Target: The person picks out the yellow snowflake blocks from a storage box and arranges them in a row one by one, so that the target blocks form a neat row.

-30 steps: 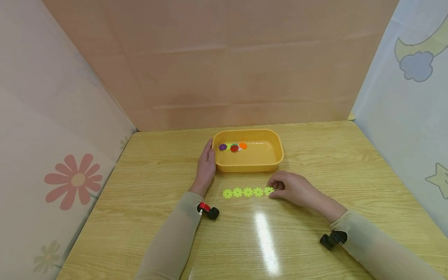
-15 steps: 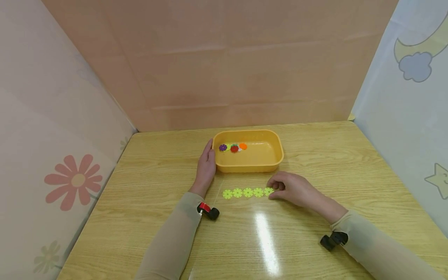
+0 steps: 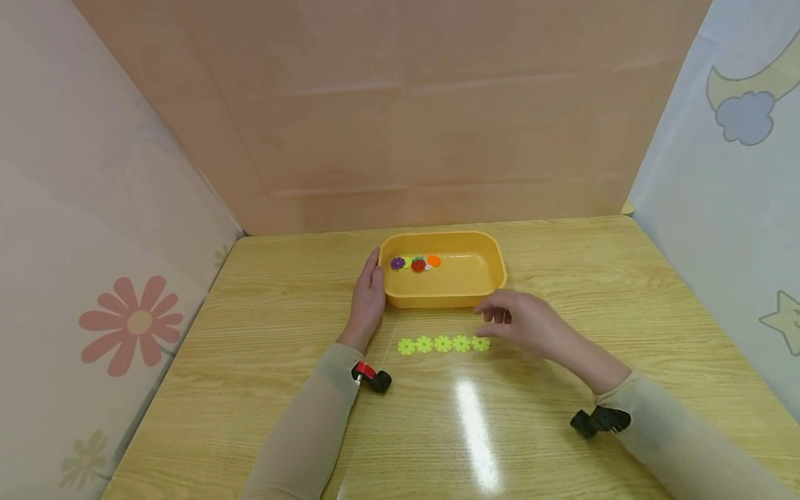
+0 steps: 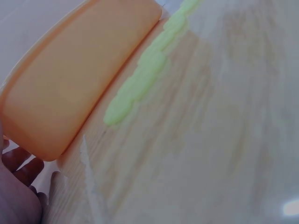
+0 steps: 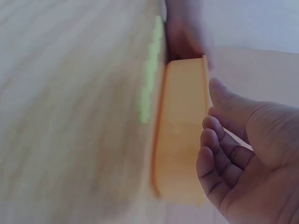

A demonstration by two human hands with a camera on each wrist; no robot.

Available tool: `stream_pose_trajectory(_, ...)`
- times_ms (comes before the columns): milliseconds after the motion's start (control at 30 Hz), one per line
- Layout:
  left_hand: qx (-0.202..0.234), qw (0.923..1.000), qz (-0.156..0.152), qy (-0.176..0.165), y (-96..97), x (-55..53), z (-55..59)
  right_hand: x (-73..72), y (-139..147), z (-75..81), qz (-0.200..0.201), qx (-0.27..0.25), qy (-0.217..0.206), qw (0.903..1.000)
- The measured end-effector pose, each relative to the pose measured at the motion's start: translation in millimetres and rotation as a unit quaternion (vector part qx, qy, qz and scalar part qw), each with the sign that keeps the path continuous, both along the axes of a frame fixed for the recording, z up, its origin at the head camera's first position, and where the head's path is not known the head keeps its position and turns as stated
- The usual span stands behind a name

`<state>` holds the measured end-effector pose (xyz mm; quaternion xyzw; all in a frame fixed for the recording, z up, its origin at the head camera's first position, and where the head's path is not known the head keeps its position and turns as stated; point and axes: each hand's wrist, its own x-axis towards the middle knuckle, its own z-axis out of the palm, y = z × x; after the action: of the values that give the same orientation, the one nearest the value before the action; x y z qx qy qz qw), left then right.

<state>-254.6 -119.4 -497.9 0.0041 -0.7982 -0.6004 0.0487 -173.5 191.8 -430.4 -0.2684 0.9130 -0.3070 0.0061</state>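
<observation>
Five yellow-green flower discs point(image 3: 443, 344) are laid in a single row on the wooden table point(image 3: 262, 333), just on the near side of a yellow basin point(image 3: 444, 302); whether the discs are joined cannot be told. The right end of the row is placed just below the thumb of the right hand point(image 3: 525, 321), by which the upper part of the last disc is overlapped in the head view. Nothing is seen to be held by this hand: the thumb is set apart from the fingers, which are loosely bent. It is extended from the near right, palm turned inward, in front of the basin's near right corner; contact with the basin cannot be confirmed. The left hand point(image 3: 367, 298) is laid along the basin's left end, its fingers close together and pointed toward the far side, with the wall touched by them. Within the basin, a purple disc point(image 3: 398, 264), a red disc point(image 3: 419, 266) and an orange disc point(image 3: 434, 261) are gathered toward the left, with other pieces partly covered among them. Both forearms are covered by beige sleeves point(image 3: 300, 430), and the table is bounded on the far side by a brownish-pink panel point(image 3: 400, 118).
</observation>
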Motion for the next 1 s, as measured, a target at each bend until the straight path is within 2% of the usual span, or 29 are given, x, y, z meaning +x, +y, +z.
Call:
stream_pose_trajectory(233, -0.003, 1.0, 0.004, -0.004, -1.0, -0.6, 0.1, -19.0, -13.6, 14.0, 0.005, -0.026, 0.023, 0.9994)
stream_pose_trajectory(400, -0.002, 1.0, 0.002, -0.002, -1.0, -0.2, -0.7, -38.5, -24.8, 17.6, 0.001, -0.048, 0.008, 0.9988)
stream_pose_trajectory(500, -0.002, 1.0, 0.003, -0.001, -0.8, 0.8, -0.3, -50.6, -31.0, 18.6, -0.01, -0.043, -0.011, 0.999)
stream_pose_trajectory(800, -0.001, 1.0, 0.002, -0.008, -0.1, 1.1, 0.0, -84.9, -43.7, 14.3, -0.02, -0.015, -0.038, 0.999)
stream_pose_trajectory(1000, 0.002, 1.0, 0.002, -0.007, 0.2, 1.4, 0.5, -108.2, -53.1, 2.2, 0.004, 0.012, -0.04, 0.9991)
